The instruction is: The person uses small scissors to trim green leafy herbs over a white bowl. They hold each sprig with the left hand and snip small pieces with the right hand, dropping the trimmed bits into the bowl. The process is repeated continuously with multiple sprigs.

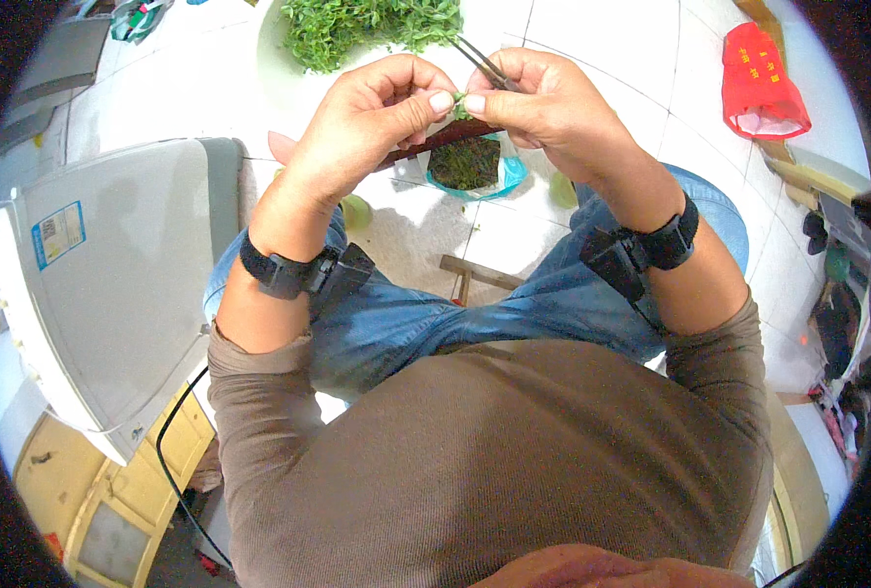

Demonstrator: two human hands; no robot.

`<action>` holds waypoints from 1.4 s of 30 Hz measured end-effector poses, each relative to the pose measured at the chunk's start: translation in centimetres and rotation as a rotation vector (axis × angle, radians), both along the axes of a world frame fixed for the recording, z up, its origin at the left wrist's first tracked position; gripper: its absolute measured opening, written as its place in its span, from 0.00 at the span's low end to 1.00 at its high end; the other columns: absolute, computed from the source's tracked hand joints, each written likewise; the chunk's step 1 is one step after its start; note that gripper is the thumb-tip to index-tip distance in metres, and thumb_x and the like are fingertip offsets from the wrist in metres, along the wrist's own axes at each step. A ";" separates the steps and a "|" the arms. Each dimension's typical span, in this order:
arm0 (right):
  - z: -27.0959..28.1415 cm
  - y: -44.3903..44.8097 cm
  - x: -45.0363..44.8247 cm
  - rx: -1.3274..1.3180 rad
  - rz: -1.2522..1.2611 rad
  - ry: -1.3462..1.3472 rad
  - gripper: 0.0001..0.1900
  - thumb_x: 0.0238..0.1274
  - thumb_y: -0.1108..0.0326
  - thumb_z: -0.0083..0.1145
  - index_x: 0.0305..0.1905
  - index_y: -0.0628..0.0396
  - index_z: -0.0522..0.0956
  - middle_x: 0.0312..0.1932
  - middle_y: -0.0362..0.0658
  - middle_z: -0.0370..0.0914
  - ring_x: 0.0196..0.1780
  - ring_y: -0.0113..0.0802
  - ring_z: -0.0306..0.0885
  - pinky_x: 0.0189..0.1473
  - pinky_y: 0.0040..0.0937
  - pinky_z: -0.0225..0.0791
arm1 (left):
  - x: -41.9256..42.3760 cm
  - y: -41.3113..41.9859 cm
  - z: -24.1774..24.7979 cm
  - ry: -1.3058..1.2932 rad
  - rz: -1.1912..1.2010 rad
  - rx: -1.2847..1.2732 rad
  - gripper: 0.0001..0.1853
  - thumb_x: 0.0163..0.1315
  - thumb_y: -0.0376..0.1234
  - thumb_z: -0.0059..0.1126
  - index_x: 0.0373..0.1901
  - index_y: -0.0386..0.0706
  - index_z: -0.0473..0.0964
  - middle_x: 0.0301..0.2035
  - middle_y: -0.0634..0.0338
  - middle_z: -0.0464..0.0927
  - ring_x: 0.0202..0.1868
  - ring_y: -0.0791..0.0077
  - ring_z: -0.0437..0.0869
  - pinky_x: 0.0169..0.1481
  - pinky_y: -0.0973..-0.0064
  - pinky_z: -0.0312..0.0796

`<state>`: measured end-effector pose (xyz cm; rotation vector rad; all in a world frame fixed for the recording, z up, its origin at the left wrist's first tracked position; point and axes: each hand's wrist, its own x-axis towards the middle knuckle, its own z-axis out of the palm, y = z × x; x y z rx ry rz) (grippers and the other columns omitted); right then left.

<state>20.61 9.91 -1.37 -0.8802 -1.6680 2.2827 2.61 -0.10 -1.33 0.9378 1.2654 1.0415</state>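
Observation:
My left hand [384,110] pinches a small green sprig [462,107] between thumb and forefinger. The thumb and finger of my right hand [557,110] meet the other side of the same sprig. Tucked in the right hand is also a dark two-pronged tool [479,62], possibly tweezers, its points directed at the leafy greens. Those leafy greens [369,29] lie heaped in a pale basin [272,59] beyond my hands. Below the hands, a plastic bag [513,175] with a blue edge stands on the floor, holding dark green plant bits [466,162].
Behind the bag runs a reddish-brown bar [443,137]. A wooden T-shaped piece [483,272] shows between my knees. To the left stands a large white and grey appliance [127,257], above a yellow cabinet [130,507]. A red bag [762,81] lies at the right on the tiled floor [626,44].

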 end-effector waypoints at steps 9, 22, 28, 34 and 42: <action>-0.5 0.5 -0.2 -0.274 -0.151 0.245 0.09 0.55 0.68 0.61 0.38 0.57 0.73 0.21 0.30 0.66 0.17 0.14 0.56 0.18 0.15 0.47 | -0.6 0.2 0.0 -0.435 0.129 -0.004 0.11 0.63 0.34 0.53 0.42 0.37 0.74 0.31 0.59 0.77 0.31 0.79 0.76 0.35 0.84 0.68; -1.1 0.7 -0.2 -0.298 -0.214 0.260 0.09 0.57 0.69 0.60 0.39 0.57 0.72 0.22 0.32 0.69 0.17 0.14 0.57 0.18 0.15 0.49 | -0.7 0.5 -0.4 -0.588 0.083 -0.022 0.25 0.67 0.41 0.40 0.55 0.27 0.66 0.47 0.43 0.76 0.49 0.56 0.79 0.53 0.68 0.73; -1.2 0.8 -0.4 -0.247 -0.216 0.270 0.09 0.57 0.68 0.60 0.39 0.58 0.73 0.23 0.33 0.70 0.17 0.14 0.57 0.17 0.15 0.48 | -0.9 0.5 -0.4 -0.596 0.075 -0.024 0.25 0.67 0.40 0.39 0.55 0.27 0.66 0.48 0.42 0.74 0.51 0.53 0.77 0.55 0.66 0.72; -1.1 0.8 -0.5 -0.188 -0.223 0.255 0.09 0.57 0.68 0.60 0.39 0.58 0.74 0.23 0.33 0.69 0.17 0.14 0.57 0.17 0.15 0.48 | -0.7 0.4 -0.2 -0.498 0.068 -0.028 0.23 0.63 0.33 0.49 0.57 0.28 0.64 0.49 0.45 0.75 0.50 0.57 0.79 0.53 0.70 0.74; -0.2 0.5 -0.4 -0.033 -0.130 0.159 0.08 0.56 0.70 0.59 0.39 0.60 0.75 0.29 0.39 0.78 0.26 0.17 0.70 0.26 0.17 0.62 | -0.2 0.2 -0.3 -0.430 0.071 -0.019 0.25 0.61 0.29 0.52 0.59 0.28 0.61 0.49 0.47 0.75 0.49 0.63 0.80 0.52 0.74 0.74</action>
